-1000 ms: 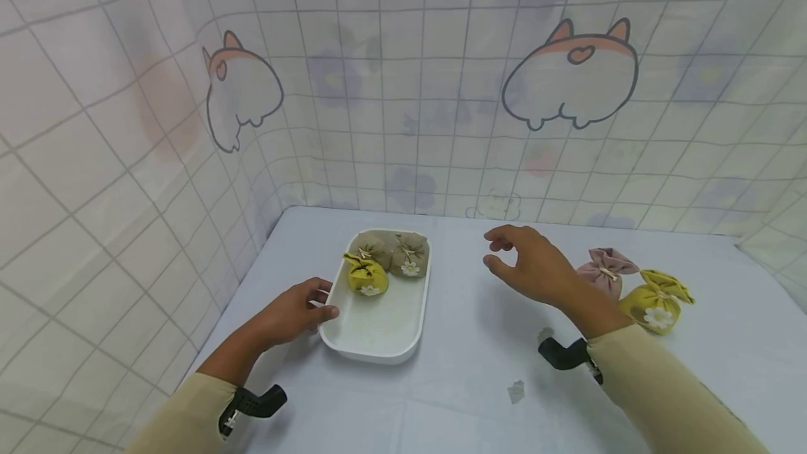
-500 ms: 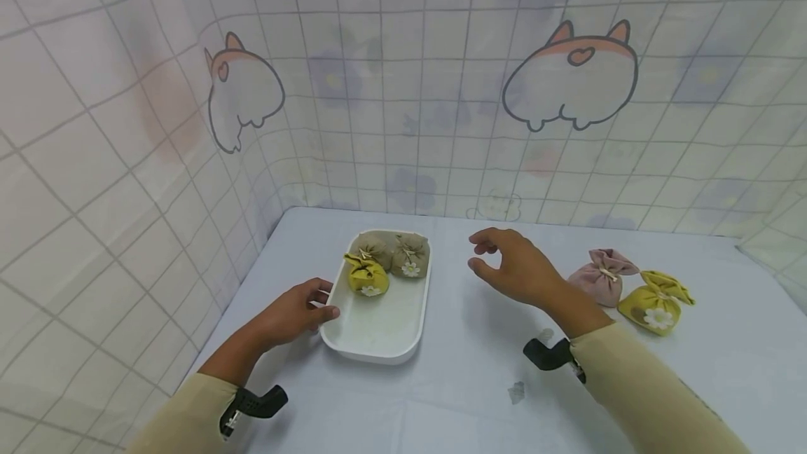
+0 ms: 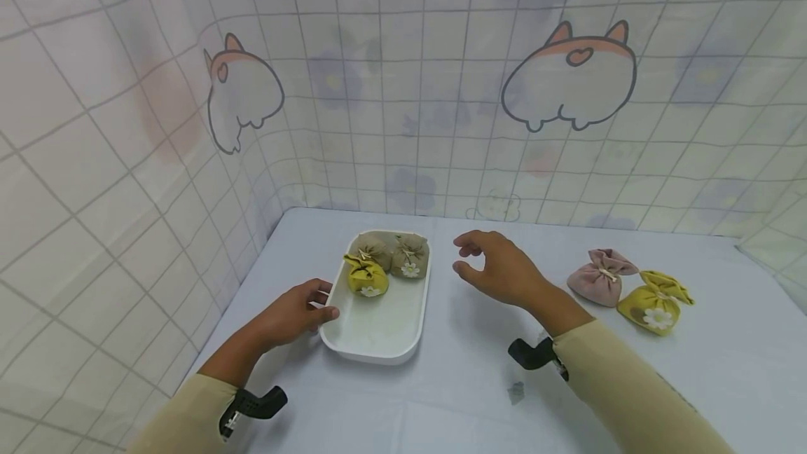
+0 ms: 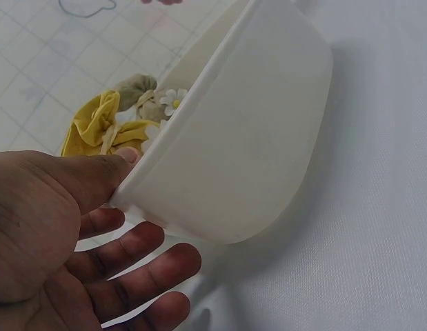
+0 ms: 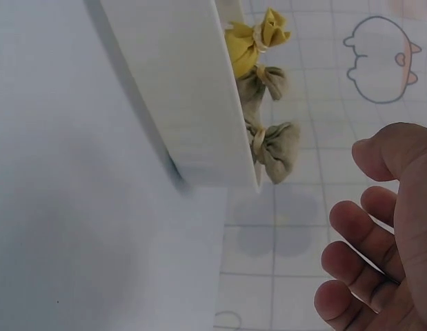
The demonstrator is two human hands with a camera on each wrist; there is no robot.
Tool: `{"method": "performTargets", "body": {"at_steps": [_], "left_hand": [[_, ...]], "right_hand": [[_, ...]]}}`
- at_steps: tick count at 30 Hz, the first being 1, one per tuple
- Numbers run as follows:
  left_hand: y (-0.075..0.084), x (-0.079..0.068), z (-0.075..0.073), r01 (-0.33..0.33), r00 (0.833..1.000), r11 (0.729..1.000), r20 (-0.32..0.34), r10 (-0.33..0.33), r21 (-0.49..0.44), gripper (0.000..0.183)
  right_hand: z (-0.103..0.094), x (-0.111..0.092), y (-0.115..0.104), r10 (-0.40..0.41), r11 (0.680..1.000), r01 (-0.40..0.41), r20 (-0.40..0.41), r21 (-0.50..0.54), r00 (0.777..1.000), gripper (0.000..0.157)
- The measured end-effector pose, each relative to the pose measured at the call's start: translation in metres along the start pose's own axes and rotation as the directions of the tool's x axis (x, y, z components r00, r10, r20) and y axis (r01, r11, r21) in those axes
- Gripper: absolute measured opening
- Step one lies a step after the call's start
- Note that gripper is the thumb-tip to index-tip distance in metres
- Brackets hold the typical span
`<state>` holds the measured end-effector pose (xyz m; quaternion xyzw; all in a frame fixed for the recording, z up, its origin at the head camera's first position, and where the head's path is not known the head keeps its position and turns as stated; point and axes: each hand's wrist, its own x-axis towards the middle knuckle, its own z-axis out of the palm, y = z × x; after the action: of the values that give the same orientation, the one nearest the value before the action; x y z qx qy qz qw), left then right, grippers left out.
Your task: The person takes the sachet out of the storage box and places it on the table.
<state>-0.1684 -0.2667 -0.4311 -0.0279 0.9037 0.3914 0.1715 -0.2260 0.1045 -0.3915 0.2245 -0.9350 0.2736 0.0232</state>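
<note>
My left hand [image 3: 295, 314] holds the near left rim of a white plastic tray [image 3: 378, 331]; in the left wrist view the thumb [image 4: 106, 176] lies over the rim and the other fingers are outside the wall. Two grey-beige drawstring pouches [image 3: 410, 258] and a yellow pouch [image 3: 367, 277] with a white flower sit at the tray's far end. To the right of the tray, my right hand [image 3: 504, 268] hovers above the table, fingers loosely bent, thumb apart, holding nothing. The right wrist view shows this hand [image 5: 379, 241] apart from the tray wall.
A pink pouch [image 3: 599, 282] and another yellow pouch [image 3: 656, 303] with a white flower lie on the right of the white-covered table [image 3: 454, 398]. A grey patch [image 3: 516, 392] marks the cloth. Grid-patterned curtains [image 3: 403, 90] stand behind and at the left.
My right hand has moved left, away from the pink and yellow pouches and closer to the tray, uncovering the pink pouch. The left hand and tray have stayed put.
</note>
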Motion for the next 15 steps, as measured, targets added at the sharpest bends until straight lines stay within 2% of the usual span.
{"method": "performTargets", "body": {"at_steps": [15], "left_hand": [[0.0, -0.001, -0.001, -0.021, 1.0, 1.0, 0.0, 0.021, -0.005, 0.05]], "right_hand": [[0.013, 0.011, -0.011, 0.021, 1.0, -0.022, 0.048, 0.021, 0.999, 0.045]]}}
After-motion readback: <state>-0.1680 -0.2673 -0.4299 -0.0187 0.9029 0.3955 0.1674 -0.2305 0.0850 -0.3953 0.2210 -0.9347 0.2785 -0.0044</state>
